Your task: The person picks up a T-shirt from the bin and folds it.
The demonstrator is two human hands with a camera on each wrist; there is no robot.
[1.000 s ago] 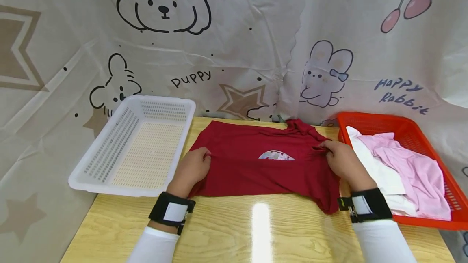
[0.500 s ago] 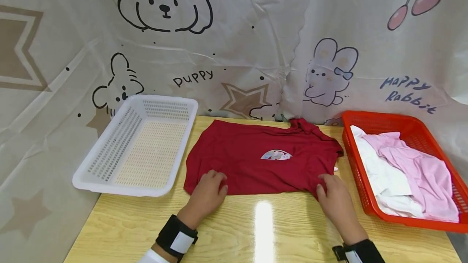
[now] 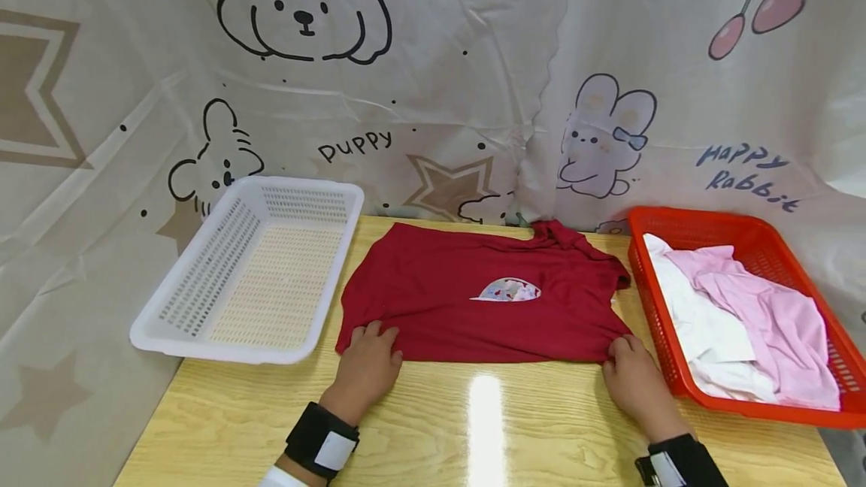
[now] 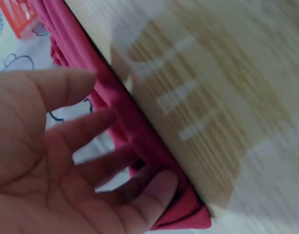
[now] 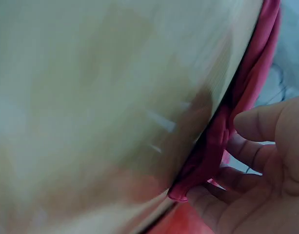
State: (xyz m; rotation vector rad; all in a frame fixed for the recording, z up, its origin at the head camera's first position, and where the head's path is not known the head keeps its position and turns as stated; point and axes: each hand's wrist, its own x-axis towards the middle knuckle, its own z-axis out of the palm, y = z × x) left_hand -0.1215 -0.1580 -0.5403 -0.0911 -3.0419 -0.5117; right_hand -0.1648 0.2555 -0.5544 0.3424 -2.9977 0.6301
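Note:
A dark red shirt [image 3: 433, 269], folded over with a half-covered pale print [image 3: 510, 290], lies across the table. My left hand [image 3: 368, 363] rests its fingertips on the near left part of the cloth, thumb held apart. In the left wrist view, the fingers [image 4: 93, 129] are spread and only lightly bent against the folded edge. At the near right corner, my right hand [image 3: 636, 378] pinches the shirt's edge. The right wrist view shows the cloth [image 5: 212, 141] bunched at the thumb and fingers, partly hidden by them.
A white plastic basket [image 3: 329, 284] stands left of the shirt, nothing inside. To the right, a red basket [image 3: 704, 220] holds a white cloth [image 3: 704, 322] and a pink cloth [image 3: 778, 307]. A printed curtain [image 3: 433, 81] hangs behind the wooden table [image 3: 419, 427].
Both hands let go of the raised fold and came down to the near edge. The right hand then drew the near right corner outward; the left moved slightly left. The print became partly covered differently.

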